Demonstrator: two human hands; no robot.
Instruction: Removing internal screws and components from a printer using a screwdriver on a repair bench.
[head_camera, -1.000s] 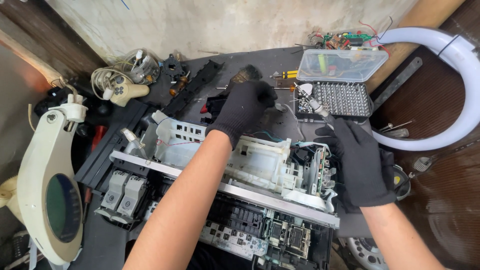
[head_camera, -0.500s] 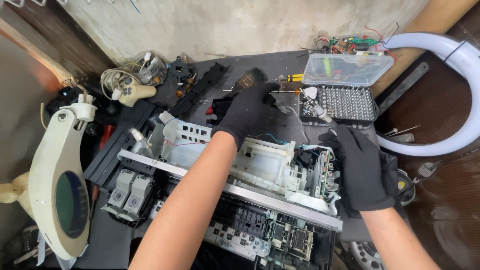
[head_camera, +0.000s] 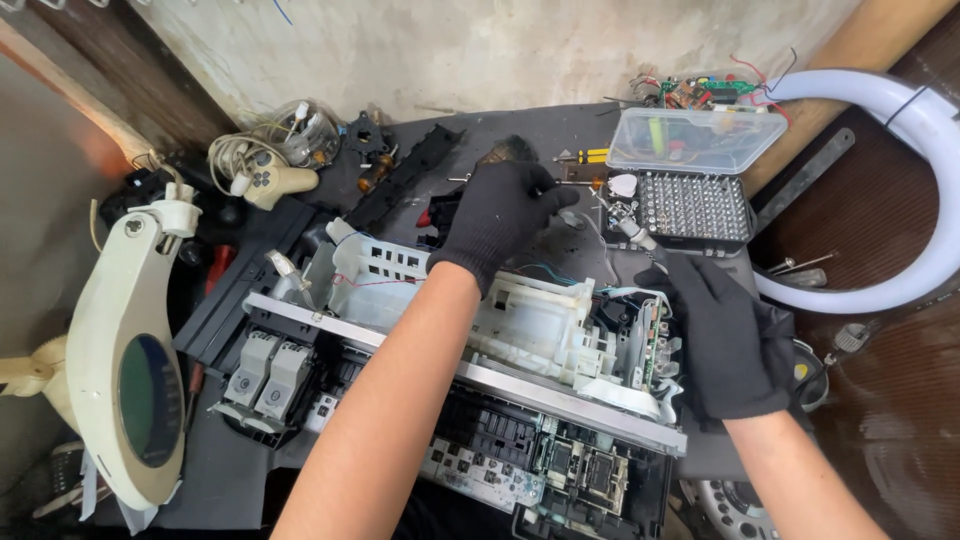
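Since half a second ago the left hand (head_camera: 505, 215) has lifted slightly off the far edge of the opened printer (head_camera: 470, 370) and now hovers beyond it, its gloved fingers curled round something small and dark that I cannot make out. The right hand (head_camera: 725, 335) has stayed flat against the printer's right end, fingers spread and pressing, grasping nothing. The printer lies across the middle of the bench (head_camera: 530, 125), its long metal rail (head_camera: 450, 365) running from left to right. Two grey ink cartridges (head_camera: 262, 375) sit side by side at its left end. One clear plastic lid (head_camera: 695, 140) stands open behind one black tray of screwdriver bits (head_camera: 695, 208), at the far right. One cream game controller (head_camera: 265, 180) lies far left, beside one magnifier lamp (head_camera: 125, 370). One white ring light (head_camera: 920, 170) curves along the right edge.
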